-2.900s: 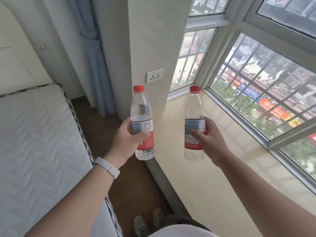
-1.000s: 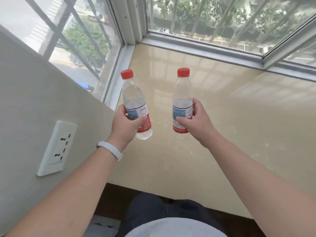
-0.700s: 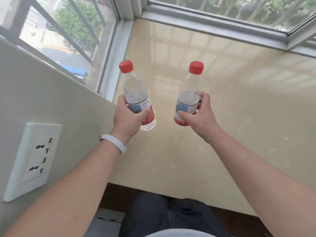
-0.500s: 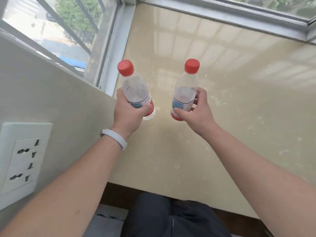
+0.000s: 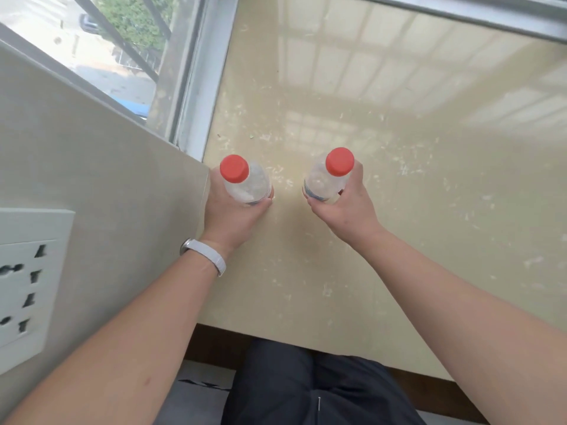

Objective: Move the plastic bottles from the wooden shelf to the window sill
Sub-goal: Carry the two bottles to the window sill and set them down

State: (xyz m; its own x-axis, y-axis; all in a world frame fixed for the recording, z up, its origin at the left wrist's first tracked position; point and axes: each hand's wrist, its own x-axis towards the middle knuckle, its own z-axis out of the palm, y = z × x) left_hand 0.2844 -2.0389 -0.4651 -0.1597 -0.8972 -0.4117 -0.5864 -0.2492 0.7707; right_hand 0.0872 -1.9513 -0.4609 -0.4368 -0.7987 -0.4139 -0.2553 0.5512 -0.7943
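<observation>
Two clear plastic bottles with red caps are seen from almost straight above, low over the beige window sill [image 5: 399,210]. My left hand [image 5: 233,216] grips the left bottle [image 5: 245,182] close to the wall corner. My right hand [image 5: 346,207] grips the right bottle [image 5: 328,179] a short way to its right. Both bottles stand upright. Their bases are hidden under my hands, so I cannot tell whether they touch the sill. The wooden shelf is out of view.
A beige wall [image 5: 92,185] with a white socket plate [image 5: 27,283] rises at the left. Window frames [image 5: 199,72] border the sill at the left and far sides. The sill's near edge [image 5: 306,338] lies just above my dark trousers.
Both hands have lowered the bottles toward the sill and my head has tilted down, so the bottles now show cap-first from above instead of from the side.
</observation>
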